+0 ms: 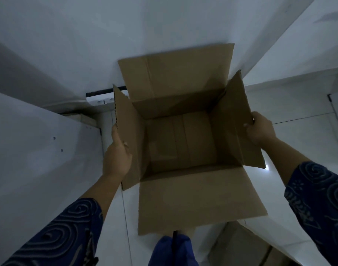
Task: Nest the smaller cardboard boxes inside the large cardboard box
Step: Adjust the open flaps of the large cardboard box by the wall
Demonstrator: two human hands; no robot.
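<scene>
Between our two hands, the large cardboard box (183,143) stands open on the white tiled floor (298,143), all four flaps spread. Our left hand (117,154) grips its left flap, our right hand (260,129) its right flap. Another cardboard box (241,246) sits near our feet.

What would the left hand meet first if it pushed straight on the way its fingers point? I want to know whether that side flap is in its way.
The left hand already touches the left flap of the large cardboard box. Beyond it probably lies the white wall, though depth is unclear.
</scene>
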